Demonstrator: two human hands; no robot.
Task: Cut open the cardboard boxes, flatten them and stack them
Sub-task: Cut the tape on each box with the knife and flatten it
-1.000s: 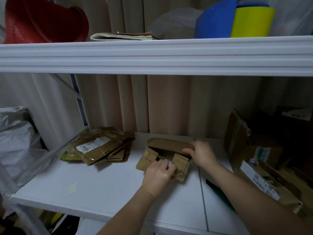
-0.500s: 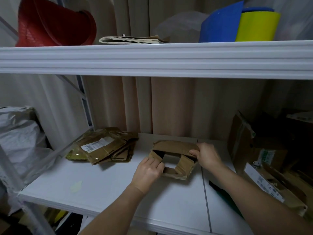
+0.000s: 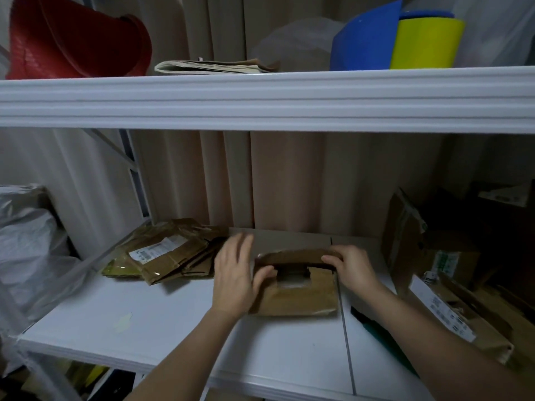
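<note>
I am working on a small brown cardboard box (image 3: 295, 287) that is lying on the white shelf (image 3: 162, 322), roughly at its middle, just left of the seam between two shelf boards. The box is lying low with a dark opening in its top face. My right hand (image 3: 351, 266) is gripping its far right corner, with my fingers (image 3: 331, 259) curling over the raised brown flap along the back edge. My left hand (image 3: 236, 277) is resting against the box's left side, the thumb touching the edge by the opening, while the other fingers are stretching out straight and spread, looking blurred and holding nothing.

To the left of the box, near my left hand, a stack of flattened brown cardboard pieces (image 3: 170, 251) is sitting on the same shelf, the top one carrying a white printed label. On the far right, several opened brown cardboard boxes with white labels (image 3: 434, 273) are piling up. A crumpled grey plastic sheet (image 3: 31, 247) is bulging at the left edge.

On the upper white shelf (image 3: 260, 99) a red plastic basket (image 3: 75, 39) is lying tilted beside a folded stack of paper (image 3: 208, 66), and a blue plastic sheet (image 3: 364, 36) is leaning against a yellow cylindrical roll (image 3: 425, 44).
</note>
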